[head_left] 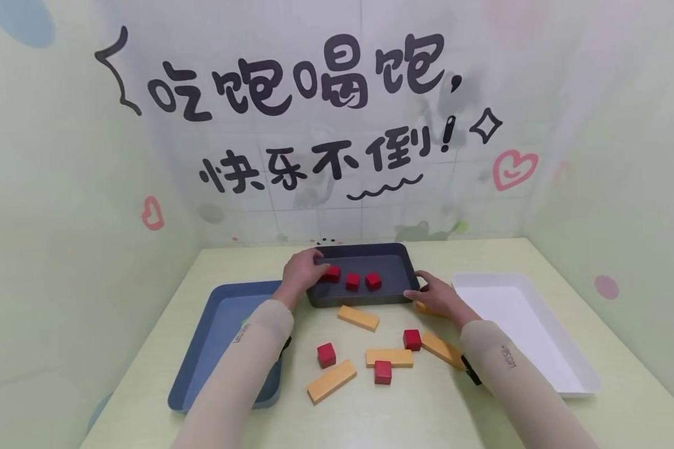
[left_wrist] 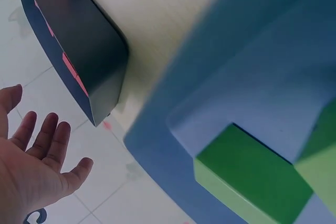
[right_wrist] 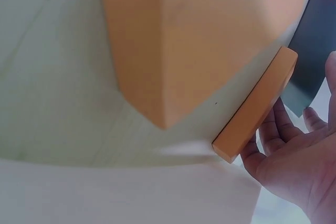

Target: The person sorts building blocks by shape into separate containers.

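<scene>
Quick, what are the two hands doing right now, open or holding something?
Left hand: open, holding nothing, at the dark tray's left end.
Right hand: open, at its right end; any touch is unclear.

1. At least six red blocks (head_left: 326, 355).
2. Five orange blocks (head_left: 358, 317).
3. At least two green blocks (left_wrist: 252, 169).
4. One blue tray (head_left: 216, 333), one dark tray (head_left: 365, 265) and one white tray (head_left: 517, 318), so three altogether.
5. Two hands (head_left: 303, 274).

Laden pale table (head_left: 410, 411)

Red cubes (head_left: 412, 340) and orange bars (head_left: 358, 318) lie between blue tray (head_left: 224, 315), black tray (head_left: 365, 299) and white tray (head_left: 522, 337).
</scene>
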